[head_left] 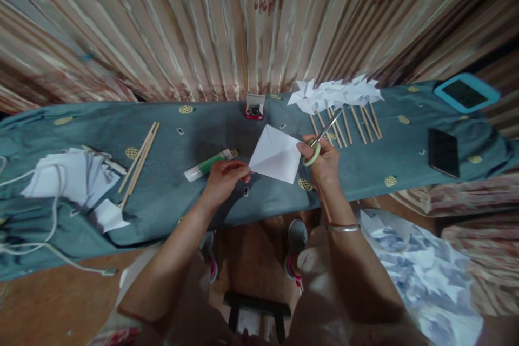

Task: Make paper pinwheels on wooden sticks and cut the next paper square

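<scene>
My left hand (225, 178) pinches the lower left corner of a folded white paper square (275, 154) held just above the blue-covered table (170, 194). My right hand (322, 159) is closed on scissors (320, 140) with pale green handles, blades pointing up and right, at the paper's right edge. A glue stick (206, 165) with a green body lies on the cloth just left of my left hand.
Several finished paper pinwheels on wooden sticks (340, 102) lie at the back right. A small red box of pins (254, 107) stands behind the paper. Loose sticks (140, 159), a white paper stack (71, 175), a white cable (52, 227), a phone (444, 152), a blue-cased tablet (466, 93). Paper scraps (421, 270) lie at right.
</scene>
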`<action>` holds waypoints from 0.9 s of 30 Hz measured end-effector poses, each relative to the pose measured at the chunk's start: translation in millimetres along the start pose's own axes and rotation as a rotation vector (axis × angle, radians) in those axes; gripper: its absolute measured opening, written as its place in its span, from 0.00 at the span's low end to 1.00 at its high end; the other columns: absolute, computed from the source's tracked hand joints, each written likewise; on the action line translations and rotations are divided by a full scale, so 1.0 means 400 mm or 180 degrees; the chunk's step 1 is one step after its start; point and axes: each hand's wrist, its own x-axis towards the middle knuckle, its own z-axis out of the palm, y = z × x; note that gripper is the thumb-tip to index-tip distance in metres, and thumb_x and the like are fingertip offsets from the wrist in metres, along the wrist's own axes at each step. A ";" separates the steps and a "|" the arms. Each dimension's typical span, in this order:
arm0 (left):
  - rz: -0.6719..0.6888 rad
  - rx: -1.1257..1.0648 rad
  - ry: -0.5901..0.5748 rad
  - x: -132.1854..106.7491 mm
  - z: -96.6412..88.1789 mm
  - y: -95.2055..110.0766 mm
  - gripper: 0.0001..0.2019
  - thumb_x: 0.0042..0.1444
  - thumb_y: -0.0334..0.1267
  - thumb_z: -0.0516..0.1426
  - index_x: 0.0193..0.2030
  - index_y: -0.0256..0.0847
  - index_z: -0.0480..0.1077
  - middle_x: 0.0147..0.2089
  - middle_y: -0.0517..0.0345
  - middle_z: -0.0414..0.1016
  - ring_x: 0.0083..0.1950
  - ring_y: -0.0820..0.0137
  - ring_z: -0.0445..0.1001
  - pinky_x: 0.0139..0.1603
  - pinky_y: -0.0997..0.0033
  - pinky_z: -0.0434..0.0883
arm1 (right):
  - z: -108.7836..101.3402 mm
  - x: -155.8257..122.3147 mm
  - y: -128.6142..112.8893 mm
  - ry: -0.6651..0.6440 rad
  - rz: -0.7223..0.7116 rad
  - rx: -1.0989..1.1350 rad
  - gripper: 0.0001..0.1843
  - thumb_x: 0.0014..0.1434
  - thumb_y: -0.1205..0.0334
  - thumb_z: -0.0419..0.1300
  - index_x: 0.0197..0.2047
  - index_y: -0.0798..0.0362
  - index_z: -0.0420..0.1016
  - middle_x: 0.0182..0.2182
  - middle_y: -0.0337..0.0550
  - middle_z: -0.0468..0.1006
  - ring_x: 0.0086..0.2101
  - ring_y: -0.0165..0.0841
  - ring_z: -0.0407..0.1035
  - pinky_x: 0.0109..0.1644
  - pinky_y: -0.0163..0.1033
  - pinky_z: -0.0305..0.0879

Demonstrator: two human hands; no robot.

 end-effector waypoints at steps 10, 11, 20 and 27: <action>-0.0214 -0.1083 0.0268 -0.006 0.021 -0.005 0.10 0.46 0.42 0.63 0.30 0.37 0.78 0.28 0.55 0.77 0.30 0.71 0.73 0.33 0.73 0.69 | -0.012 0.026 0.010 0.0231 -0.0211 -0.0038 0.16 0.38 0.55 0.69 0.31 0.50 0.73 0.22 0.29 0.63 0.23 0.25 0.54 0.27 0.33 0.51; -0.0335 -0.1319 0.0206 -0.009 0.033 -0.011 0.13 0.46 0.43 0.64 0.34 0.37 0.78 0.33 0.53 0.79 0.33 0.70 0.75 0.34 0.73 0.70 | -0.010 0.025 0.011 0.0236 -0.0215 -0.0009 0.16 0.38 0.55 0.70 0.31 0.50 0.72 0.22 0.29 0.63 0.23 0.24 0.55 0.27 0.33 0.52; -0.0676 -0.2415 0.0147 -0.024 0.120 -0.022 0.16 0.54 0.41 0.64 0.48 0.40 0.72 0.49 0.52 0.79 0.49 0.64 0.77 0.47 0.66 0.76 | 0.058 -0.043 0.012 -0.0135 0.0082 0.0006 0.18 0.39 0.52 0.72 0.31 0.51 0.73 0.19 0.27 0.65 0.20 0.23 0.56 0.25 0.32 0.53; -0.0717 -0.2864 0.0771 0.020 0.070 0.005 0.10 0.63 0.38 0.56 0.49 0.39 0.71 0.50 0.52 0.80 0.51 0.67 0.78 0.54 0.70 0.74 | 0.033 -0.072 -0.004 -0.1054 0.0535 -0.0149 0.26 0.40 0.47 0.74 0.41 0.50 0.77 0.26 0.35 0.79 0.26 0.29 0.72 0.29 0.34 0.63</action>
